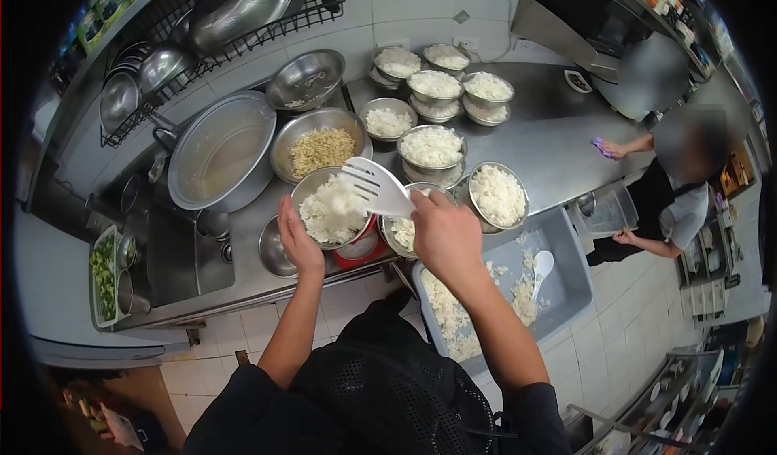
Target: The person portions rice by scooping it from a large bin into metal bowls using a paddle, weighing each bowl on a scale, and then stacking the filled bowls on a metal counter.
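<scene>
My left hand (pixel 298 240) grips the near rim of a steel bowl of white rice (pixel 324 216), which sits on a small red scale (pixel 360 248). A white slotted rice paddle (pixel 376 188) is gripped in my right hand (pixel 443 232), its blade carrying rice over that bowl. Just under my right hand is another steel bowl with some rice (pixel 402 232). A grey plastic tub (pixel 566 261) holding loose rice and a white scoop (pixel 541 265) stands below the counter edge at the right.
Several filled rice bowls (pixel 433 147) stand stacked on the steel counter (pixel 558 143). A bowl of brownish food (pixel 322 149), a big empty pan (pixel 220 151) and a sink (pixel 174 253) lie left. A person (pixel 676 204) wipes the counter at right.
</scene>
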A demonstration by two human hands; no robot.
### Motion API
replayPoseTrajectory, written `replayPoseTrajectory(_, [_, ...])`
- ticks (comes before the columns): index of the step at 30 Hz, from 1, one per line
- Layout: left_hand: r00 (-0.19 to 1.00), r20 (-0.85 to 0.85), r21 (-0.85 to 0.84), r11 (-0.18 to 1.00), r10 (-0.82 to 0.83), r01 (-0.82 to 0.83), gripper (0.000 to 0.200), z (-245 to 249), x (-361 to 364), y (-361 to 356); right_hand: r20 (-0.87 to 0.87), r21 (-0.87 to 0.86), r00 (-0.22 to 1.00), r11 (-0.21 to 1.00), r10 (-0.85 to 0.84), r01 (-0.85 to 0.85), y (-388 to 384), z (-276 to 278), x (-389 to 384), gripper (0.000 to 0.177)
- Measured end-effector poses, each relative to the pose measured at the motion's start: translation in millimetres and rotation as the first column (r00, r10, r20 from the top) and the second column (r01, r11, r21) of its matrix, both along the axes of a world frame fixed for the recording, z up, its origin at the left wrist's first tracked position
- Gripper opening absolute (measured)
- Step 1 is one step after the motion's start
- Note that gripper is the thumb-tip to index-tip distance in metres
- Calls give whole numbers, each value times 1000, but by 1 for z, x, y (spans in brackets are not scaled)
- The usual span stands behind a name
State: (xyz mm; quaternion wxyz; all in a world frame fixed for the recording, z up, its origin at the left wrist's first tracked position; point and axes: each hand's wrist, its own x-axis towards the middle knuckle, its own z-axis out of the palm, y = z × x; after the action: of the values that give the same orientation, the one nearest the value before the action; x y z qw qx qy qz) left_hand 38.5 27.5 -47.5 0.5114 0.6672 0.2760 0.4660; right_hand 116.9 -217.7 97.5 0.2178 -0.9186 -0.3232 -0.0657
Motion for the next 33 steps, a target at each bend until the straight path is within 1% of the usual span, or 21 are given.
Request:
replayPoseTrajectory(1, [1000, -9, 2, 1000, 3, -3, 51, 2, 1, -1, -3, 0, 1000, 1000, 13, -13, 7, -2, 6, 24])
replayPoseTrajectory(3, [1000, -15, -6, 1000, 9, -9, 51, 1, 0, -1, 155, 62, 988, 998, -2, -8, 20, -8, 15, 25])
replayPoseTrajectory(4, [1000, -23, -12, 1000, 18, -18, 51, 1, -1, 0, 147, 57, 989, 998, 8, -17, 19, -8, 15, 25])
replayPoseTrajectory(6, [1000, 1, -32, 999, 6, -6, 52, 2, -4, 1, -38, 275, 999, 961, -23, 32, 10, -7, 15, 26])
replayPoseTrajectory(8, [1000, -23, -33, 999, -4, 3, 53, 2, -7, 4, -52, 330, 998, 943, -25, 41, -4, -32, 18, 28])
replayPoseTrajectory(10, [1000, 19, -97, 995, -11, 13, 53, 3, -8, 7, -372, 732, 906, 663, 200, 154, -27, -67, 13, 29])
replayPoseTrajectory(11, [1000, 10, -107, 994, 0, 1, 53, 5, -8, 7, -571, 680, 792, 666, 216, 308, -50, -74, 3, 31])
replayPoseTrajectory(12, [1000, 1, -106, 994, -9, 9, 53, 7, -8, 8, -695, 659, 682, 581, 229, 477, -71, -93, -9, 31])
replayPoseTrajectory(14, [1000, 28, -147, 989, 3, 1, 53, 9, -8, 10, -777, 617, 591, 447, 217, 647, -118, -138, -42, 33])
replayPoseTrajectory(16, [1000, 4, -132, 991, 14, -13, 53, 4, -8, 18, -876, 457, 481, 353, 22, 816, -163, -189, -84, 32])
replayPoseTrajectory(17, [1000, -10, -116, 993, 24, -25, 53, 2, -9, 22, -914, 374, 404, 297, -44, 878, -186, -210, -107, 31])
replayPoseTrajectory(19, [999, -38, -109, 993, 31, -35, 53, 4, -9, 29, -949, 169, 239, 310, -205, 936, -239, -277, -155, 27])
replayPoseTrajectory(20, [997, -56, -107, 993, 43, -49, 53, 6, -9, 32, -951, 168, 234, 298, -202, 940, -253, -290, -176, 27])
replayPoseTrajectory(22, [997, -68, -109, 993, 31, -38, 52, 9, -8, 38, -945, 30, 115, 268, -306, 963, -268, -306, -207, 28])
replayPoseTrajectory(24, [997, -77, -108, 994, 15, -23, 51, 12, -6, 43, -939, 42, 124, 250, -320, 967, -268, -320, -223, 33])
replayPoseTrajectory(26, [969, -240, -158, 987, -57, 19, 53, 10, -4, 48, -933, 59, 134, 225, -334, 972, -261, -335, -227, 38])
replayPoseTrajectory(27, [967, -224, -262, 963, -119, 58, 54, 2, -4, 60, -931, 81, 156, 230, -331, 970, -250, -341, -222, 44])
replayPoseTrajectory(28, [964, -225, -257, 963, -141, 81, 54, -7, -5, 73, -927, 100, 176, 232, -332, 968, -241, -349, -216, 50])
replayPoseTrajectory(30, [951, -238, -459, 885, -199, 71, 50, -28, -3, 89, -832, 82, 284, 401, -477, 913, -238, -391, -204, 55])
replayPoseTrajectory(32, [923, -256, -525, 843, -289, 119, 45, -24, 0, 90, -679, 118, 402, 450, -614, 885, -244, -448, -189, 55])
replayPoseTrajectory(33, [911, -278, -544, 831, -305, 113, 41, -10, 0, 77, -693, 96, 342, 389, -634, 916, -249, -445, -178, 55])
